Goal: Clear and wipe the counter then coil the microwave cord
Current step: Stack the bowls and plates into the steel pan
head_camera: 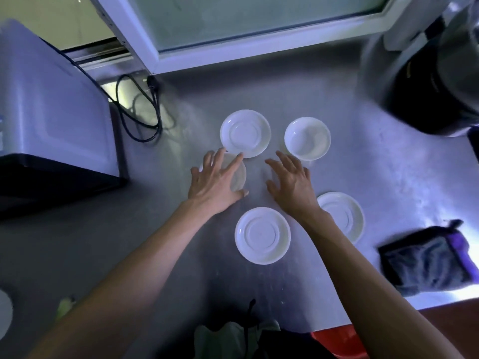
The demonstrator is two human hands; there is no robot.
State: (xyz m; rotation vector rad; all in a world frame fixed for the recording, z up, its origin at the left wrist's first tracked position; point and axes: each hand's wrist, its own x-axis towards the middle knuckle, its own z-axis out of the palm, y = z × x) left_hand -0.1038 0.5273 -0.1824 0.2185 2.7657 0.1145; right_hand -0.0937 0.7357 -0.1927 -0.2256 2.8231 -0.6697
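Left hand (pixel 216 181), fingers spread, covers a dish (pixel 237 174) at frame centre; right hand (pixel 291 181), spread and empty, lies just below-left of the bowl (pixel 307 138).

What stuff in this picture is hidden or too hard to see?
Head view, the only one:
- Dish under the left hand: mostly covered by the hand, so its shape is unclear.
- Saucer near the right wrist: its left part is behind the forearm.
- Microwave: cut off by the left edge.
- Black cord: where it joins the microwave is hidden behind it.
- Dark appliance: blurred and cut by the right edge.
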